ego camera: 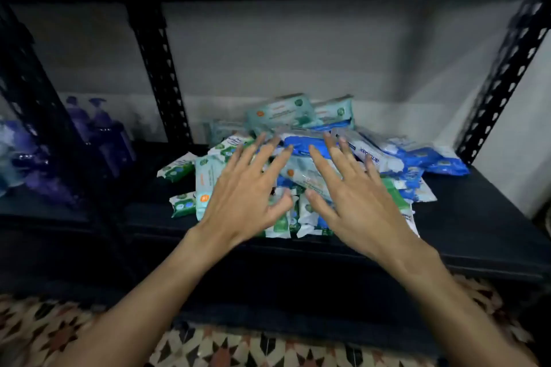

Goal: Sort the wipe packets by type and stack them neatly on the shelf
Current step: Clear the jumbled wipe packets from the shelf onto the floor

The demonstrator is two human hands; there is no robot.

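Observation:
A loose heap of wipe packets (pixel 301 140) lies in the middle of a black shelf (pixel 477 217). Pale teal packets (pixel 278 112) sit at the back, blue and white ones (pixel 417 158) spill to the right, and small green and white ones (pixel 176 168) lie at the left and front. My left hand (pixel 247 188) and my right hand (pixel 354 197) hover side by side over the heap, palms down, fingers spread and straight. Neither hand holds a packet. The hands hide the packets beneath them.
Purple bottles (pixel 98 128) stand on the neighbouring shelf bay at the left, behind a perforated black upright (pixel 158 68). Another upright (pixel 504 77) rises at the right. A white wall backs the shelf. A patterned tiled floor (pixel 208 345) shows below.

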